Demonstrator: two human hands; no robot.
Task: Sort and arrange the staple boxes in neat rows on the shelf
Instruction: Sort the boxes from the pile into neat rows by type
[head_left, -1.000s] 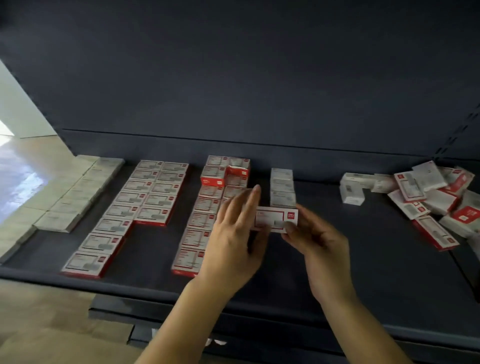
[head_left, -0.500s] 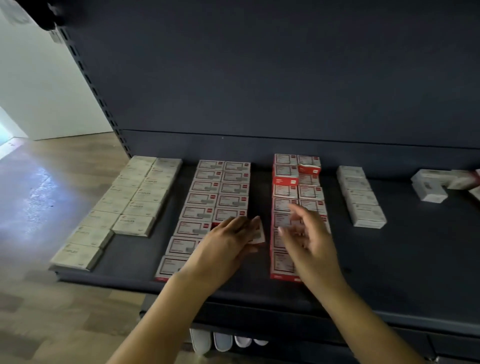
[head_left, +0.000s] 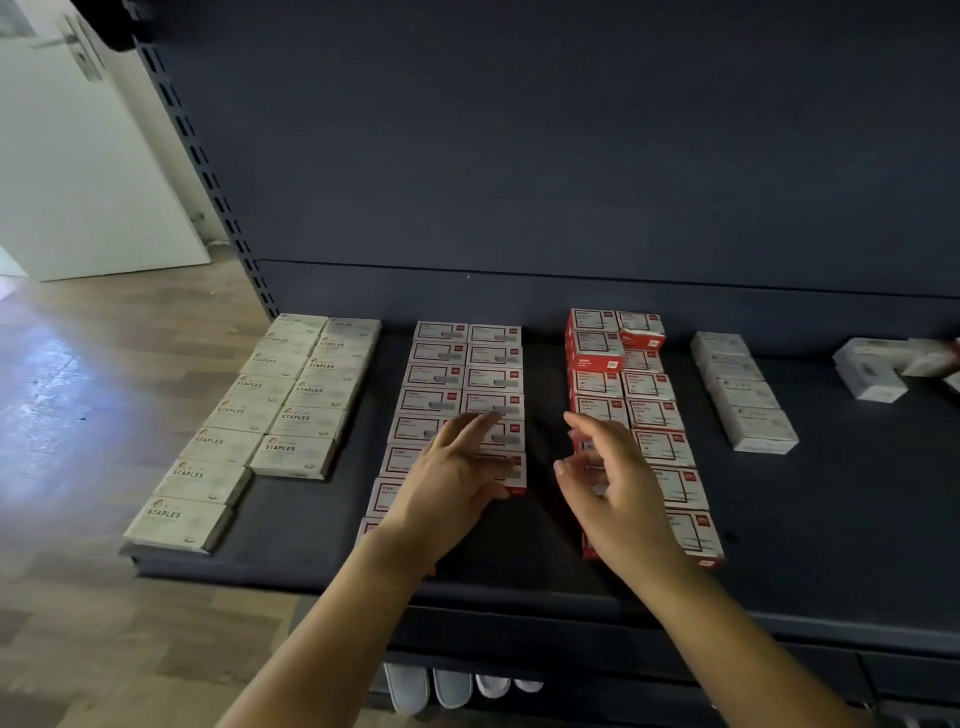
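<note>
Staple boxes lie in blocks on the dark shelf. From left to right there are two columns of cream "STAPLES" boxes, two columns of white boxes with red edges, a red-and-white block and one column of plain white boxes. My left hand lies flat over the white-and-red block. Its thumb touches the front box of the right column. My right hand hovers over the left column of the red block with fingers spread and nothing in it.
A loose heap of white boxes sits at the far right of the shelf. A slotted upright post bounds the shelf on the left, with wooden floor beyond. The dark back panel rises behind the boxes. White shoes show below the shelf edge.
The box that both hands held a second ago now lies at the front of the white-and-red block's right column. My right hand has let go and moved right. The view has swung left.
</note>
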